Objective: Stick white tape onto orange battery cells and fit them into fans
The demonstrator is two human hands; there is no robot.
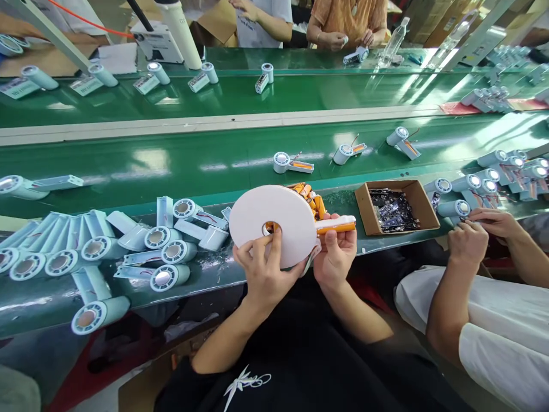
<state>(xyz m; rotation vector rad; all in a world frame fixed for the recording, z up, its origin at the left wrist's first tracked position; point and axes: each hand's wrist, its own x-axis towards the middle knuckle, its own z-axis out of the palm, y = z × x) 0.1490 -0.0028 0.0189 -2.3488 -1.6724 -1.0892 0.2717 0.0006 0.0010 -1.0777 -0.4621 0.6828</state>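
Note:
A large white reel (244, 220) stands in front of me, and my left hand (268, 274) grips it with fingers in its centre hole. To its right, my right hand (337, 254) pinches an orange battery cell (343, 228) with a white strip along its upper side. Cell and strip lie close to the reel's right edge. Behind the reel is a pile of orange battery cells (317, 205), partly hidden. Light-blue handheld fan housings (174, 250) crowd the bench to the left, some with open handles and red wires.
A cardboard box (364, 212) of small dark circuit boards sits right of my hands. Beyond the bench edge, fan bodies (282, 163) lie on a green conveyor belt (206, 154). A co-worker's hands (467, 243) are at the right; other people sit across the line.

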